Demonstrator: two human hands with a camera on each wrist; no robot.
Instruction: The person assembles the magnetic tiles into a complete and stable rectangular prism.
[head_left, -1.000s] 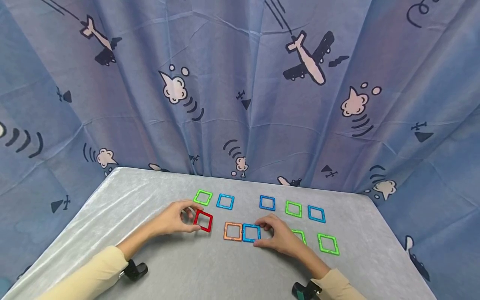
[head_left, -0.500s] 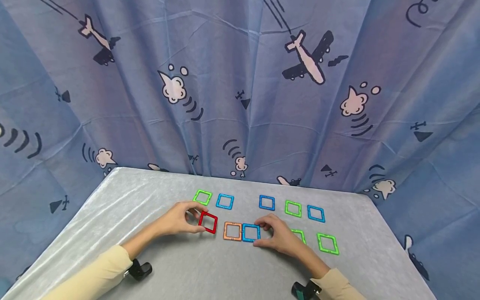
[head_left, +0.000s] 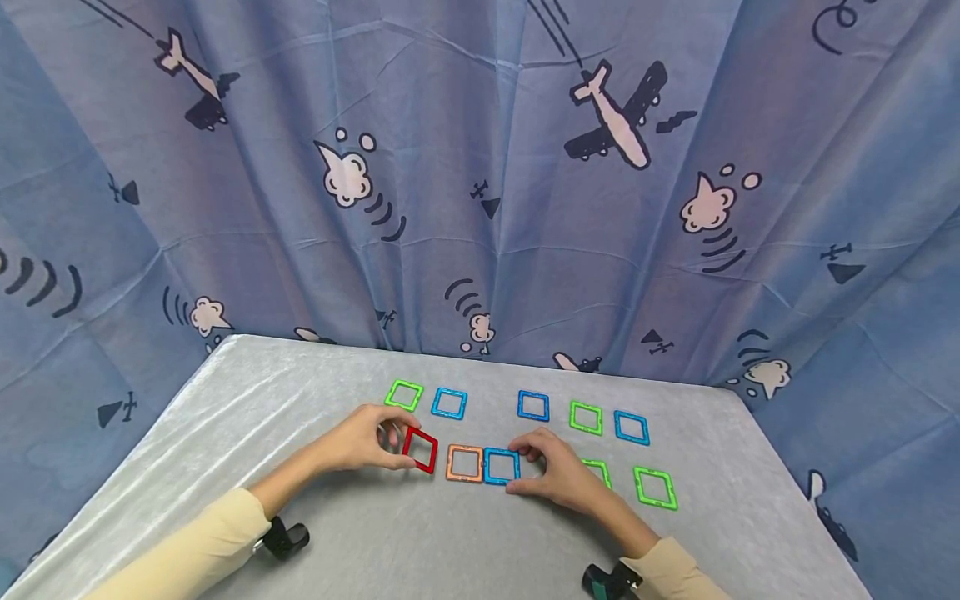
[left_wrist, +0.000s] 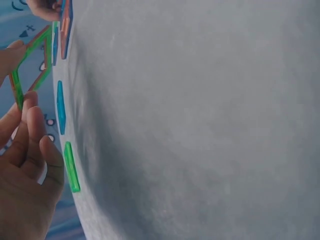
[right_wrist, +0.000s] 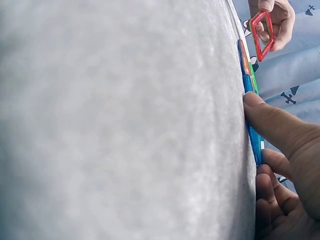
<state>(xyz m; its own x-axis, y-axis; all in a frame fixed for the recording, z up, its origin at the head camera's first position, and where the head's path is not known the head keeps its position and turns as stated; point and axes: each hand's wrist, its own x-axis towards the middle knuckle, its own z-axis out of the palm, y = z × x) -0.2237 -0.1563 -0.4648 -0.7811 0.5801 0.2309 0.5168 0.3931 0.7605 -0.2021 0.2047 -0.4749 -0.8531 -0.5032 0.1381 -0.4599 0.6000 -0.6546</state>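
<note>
My left hand (head_left: 363, 437) pinches a red square magnetic tile (head_left: 434, 457) between thumb and fingers. The tile is tilted and held above the table, just left of an orange tile (head_left: 465, 479). In the left wrist view a green square frame (left_wrist: 48, 50) with red along its edges shows in that grip; red faces the right wrist camera. A blue tile (head_left: 501, 482) lies flat, edge to edge with the orange one. My right hand (head_left: 558, 475) holds the blue tile's right side, thumb at the near edge and fingers at the far edge.
Behind them lie a green tile (head_left: 395, 393), a light blue tile (head_left: 450, 416) and, farther right, more blue and green tiles. One green tile (head_left: 597, 463) is partly hidden by my right hand; another (head_left: 657, 503) lies right of it. A patterned curtain (head_left: 480, 167) hangs behind the table.
My left hand has moved to the right with the red tile, bringing it closer to the orange one. The right hand and the joined orange and blue tiles stay in place.
</note>
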